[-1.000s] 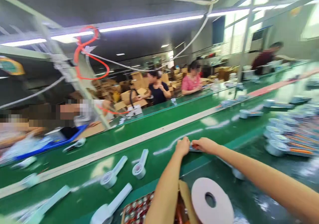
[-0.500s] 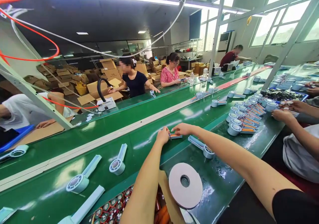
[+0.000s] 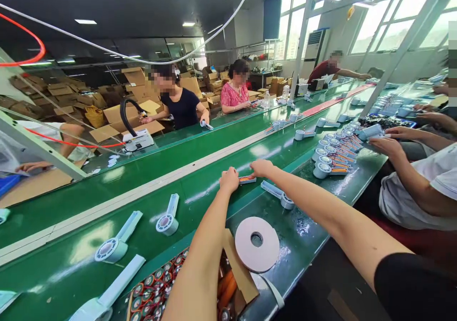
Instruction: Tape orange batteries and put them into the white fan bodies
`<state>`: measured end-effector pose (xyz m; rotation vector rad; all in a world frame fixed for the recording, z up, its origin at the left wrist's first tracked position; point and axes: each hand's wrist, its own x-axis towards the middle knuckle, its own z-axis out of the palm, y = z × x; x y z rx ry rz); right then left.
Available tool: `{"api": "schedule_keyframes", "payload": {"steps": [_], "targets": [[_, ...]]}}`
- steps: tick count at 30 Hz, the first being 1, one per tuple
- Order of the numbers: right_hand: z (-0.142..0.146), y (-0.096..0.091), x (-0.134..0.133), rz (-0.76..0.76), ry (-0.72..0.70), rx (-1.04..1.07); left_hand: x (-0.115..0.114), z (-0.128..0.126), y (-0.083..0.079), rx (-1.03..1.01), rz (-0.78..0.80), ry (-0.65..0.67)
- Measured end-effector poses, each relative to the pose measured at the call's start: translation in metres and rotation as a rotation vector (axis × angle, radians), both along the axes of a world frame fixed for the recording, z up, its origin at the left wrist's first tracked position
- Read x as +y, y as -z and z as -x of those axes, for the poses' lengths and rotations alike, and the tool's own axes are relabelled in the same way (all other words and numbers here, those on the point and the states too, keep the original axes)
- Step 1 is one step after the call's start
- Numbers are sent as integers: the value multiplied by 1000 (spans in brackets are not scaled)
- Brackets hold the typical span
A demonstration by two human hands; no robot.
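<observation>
Over the green belt, my left hand is closed around the round end of a light blue handheld fan housing, mostly hidden by the fingers. Something orange, like a battery, lies along its handle. At the handle's far end, my right hand has its fingers bent and pressed together on the part. Below my right forearm rests another fan housing, partly covered. A roll of white tape lies nearer me, next to a cardboard box holding small round motors with red wires.
Several fan housings lie on the green belt to the left. Rows of wired housings stand at the right, near a co-worker's hands. Across the belt, a person holds a fan part beside a white machine.
My right fingers have come down onto the handle's end. The view has shifted, and the person across the belt has picked up a fan part.
</observation>
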<state>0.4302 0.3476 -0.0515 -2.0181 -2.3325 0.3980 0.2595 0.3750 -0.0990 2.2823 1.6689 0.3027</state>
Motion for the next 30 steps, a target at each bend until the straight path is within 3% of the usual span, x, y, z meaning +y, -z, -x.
{"api": "schedule_keyframes", "payload": {"steps": [2,4,6,8,10,11,13,15,17,20,23,25,27,30], "targets": [[1,-10,-45,-125,28,51,-27,10,-14,8,-60,105],[-1,-1,-110,-228,10,151,-68,25,-17,9,-56,305],[-1,25,-182,-320,-61,366,-117,42,-13,40,7,576],[7,59,-248,-253,-115,455,-161,54,-6,121,32,814],[22,94,-295,-205,-96,404,-191,58,0,220,20,913],[31,109,-309,-215,-68,359,-200,57,3,264,16,900],[45,130,-324,-253,-17,295,-204,51,8,316,32,808],[50,134,-326,-256,-20,325,-201,46,7,333,42,744],[43,123,-327,-225,-58,439,-199,47,1,316,57,729],[25,92,-334,-202,-121,644,-213,64,-21,174,5,718],[24,64,-345,-190,-291,767,-242,96,-46,-86,-154,682],[40,53,-350,-170,-452,828,-262,122,-56,-210,-285,641],[64,49,-353,-108,-639,888,-279,155,-54,-218,-433,515],[95,50,-344,31,-941,813,-302,214,-33,-134,-602,174]]}}
